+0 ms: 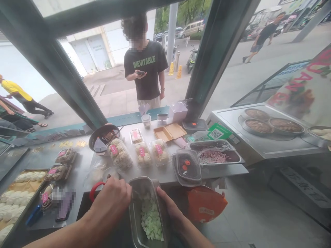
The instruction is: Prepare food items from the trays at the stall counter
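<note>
Closing over the near-left rim of a metal tray (148,210), the left hand (111,201) is curling its fingers down toward the pale green chopped pieces (151,220) inside; whether it is pinching any of them or only bracing the rim I cannot tell, since the knuckles are hiding the fingertips. The right hand (172,210) is lying along the tray's right wall, fingers pressing flat against it, steadying rather than clenching. The tray is sitting just off the near edge of the tabletop (165,174), its far end reaching up to that edge.

Judging by this, the work is going best if the right hand is keeping the wall pinned while the left is drawing pieces from the heaped near end, keeping low so nothing is spilling over the rim.

Just left of the left hand, a red handle (94,190) is curving out. Further up, clear boxes of buns (142,154) are standing in a row mid-tabletop, and black-lidded containers (187,167) are stacking near the right edge. Beyond the far edge, a person in a dark shirt (146,67) is standing with a phone.
</note>
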`<state>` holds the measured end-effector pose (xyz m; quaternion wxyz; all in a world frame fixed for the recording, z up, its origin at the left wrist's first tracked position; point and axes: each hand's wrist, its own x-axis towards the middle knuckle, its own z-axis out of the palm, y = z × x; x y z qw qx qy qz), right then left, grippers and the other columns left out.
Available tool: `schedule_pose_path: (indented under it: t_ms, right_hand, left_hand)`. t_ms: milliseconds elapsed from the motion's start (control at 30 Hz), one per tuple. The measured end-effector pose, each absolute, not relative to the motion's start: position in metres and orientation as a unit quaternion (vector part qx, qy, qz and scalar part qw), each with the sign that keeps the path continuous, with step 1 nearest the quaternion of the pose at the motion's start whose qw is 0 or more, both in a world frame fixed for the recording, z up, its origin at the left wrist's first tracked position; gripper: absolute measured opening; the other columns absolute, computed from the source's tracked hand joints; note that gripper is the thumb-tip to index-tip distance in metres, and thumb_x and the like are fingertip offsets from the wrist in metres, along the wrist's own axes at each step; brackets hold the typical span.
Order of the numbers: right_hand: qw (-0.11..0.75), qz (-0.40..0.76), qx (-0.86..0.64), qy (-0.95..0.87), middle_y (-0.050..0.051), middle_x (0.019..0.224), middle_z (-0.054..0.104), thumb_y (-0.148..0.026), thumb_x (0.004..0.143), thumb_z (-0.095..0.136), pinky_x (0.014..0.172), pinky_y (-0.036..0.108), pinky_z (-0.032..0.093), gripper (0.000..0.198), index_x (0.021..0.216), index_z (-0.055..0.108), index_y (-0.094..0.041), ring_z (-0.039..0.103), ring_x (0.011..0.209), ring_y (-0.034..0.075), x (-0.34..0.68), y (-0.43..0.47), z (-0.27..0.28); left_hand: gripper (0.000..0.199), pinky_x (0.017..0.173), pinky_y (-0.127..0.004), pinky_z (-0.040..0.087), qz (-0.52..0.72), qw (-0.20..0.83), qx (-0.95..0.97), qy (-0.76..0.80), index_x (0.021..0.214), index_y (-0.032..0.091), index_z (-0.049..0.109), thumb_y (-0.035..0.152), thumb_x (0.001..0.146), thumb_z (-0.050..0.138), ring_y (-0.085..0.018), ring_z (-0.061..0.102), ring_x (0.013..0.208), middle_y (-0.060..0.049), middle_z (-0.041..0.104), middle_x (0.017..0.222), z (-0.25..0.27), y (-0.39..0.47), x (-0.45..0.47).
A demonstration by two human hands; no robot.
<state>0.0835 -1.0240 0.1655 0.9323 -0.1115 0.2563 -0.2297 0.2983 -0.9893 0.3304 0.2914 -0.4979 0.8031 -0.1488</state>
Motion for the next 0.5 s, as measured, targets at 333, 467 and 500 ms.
schedule_pose_path:
  t_ms: [333, 467, 500]
  right_hand:
    - [0.972, -0.168, -0.052, 0.159, 0.018, 0.118, 0.082, -0.07, 0.104, 0.068, 0.117, 0.04, 0.051, 0.074, 0.133, 0.077, -0.002, 0.075, 0.121, 0.032, 0.143, -1.02, 0.163]
    - [0.979, -0.158, -0.024, 0.128, 0.018, 0.114, 0.082, -0.071, 0.108, 0.058, 0.12, 0.042, 0.049, 0.073, 0.128, 0.077, -0.003, 0.074, 0.124, 0.033, 0.173, -1.02, 0.167]
    - [0.98, -0.155, -0.021, 0.123, 0.018, 0.115, 0.082, -0.072, 0.108, 0.057, 0.12, 0.042, 0.05, 0.073, 0.126, 0.078, -0.004, 0.074, 0.124, 0.033, 0.182, -1.02, 0.168]
  left_hand:
    - [0.036, 0.063, -0.042, 0.054, -0.142, 0.29, -0.497, 0.805, 0.106, 0.014, 0.072, -0.002, 0.09, 0.044, -0.032, 0.071, 0.075, -0.012, 0.069, 0.085, 0.347, -0.968, 0.369]
    - [0.038, 0.063, -0.043, 0.055, -0.124, 0.289, -0.521, 0.793, 0.111, 0.014, 0.072, 0.0, 0.092, 0.043, -0.033, 0.071, 0.078, -0.012, 0.069, 0.088, 0.353, -0.962, 0.396]
    - [0.037, 0.064, -0.043, 0.056, -0.116, 0.291, -0.527, 0.79, 0.112, 0.014, 0.072, 0.0, 0.092, 0.044, -0.034, 0.072, 0.079, -0.012, 0.069, 0.089, 0.353, -0.962, 0.403]
